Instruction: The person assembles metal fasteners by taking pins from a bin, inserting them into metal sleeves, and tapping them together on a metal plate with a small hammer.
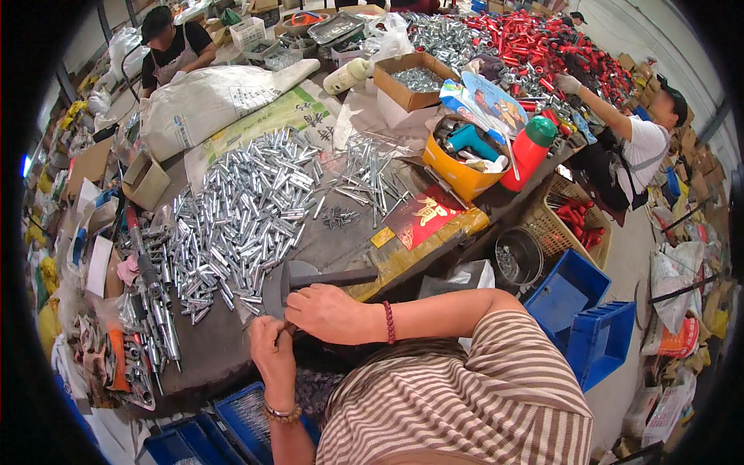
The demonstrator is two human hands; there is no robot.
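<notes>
At the near edge of the workbench, my left hand and my right hand meet with their fingers pinched. Whatever sits between the fingertips is too small or too hidden to name. Just behind them stands a dark metal fixture with a flat bar reaching right. A large heap of shiny metal sleeves spreads over the bench to the left and beyond. Long thin metal rods or bolts lie behind the bar, with a small pile of dark screws close by.
Right of the bench are blue bins, a metal bucket and a tan basket of red parts. A yellow container and a red thermos stand on the bench. Tools crowd the left. Co-workers sit nearby.
</notes>
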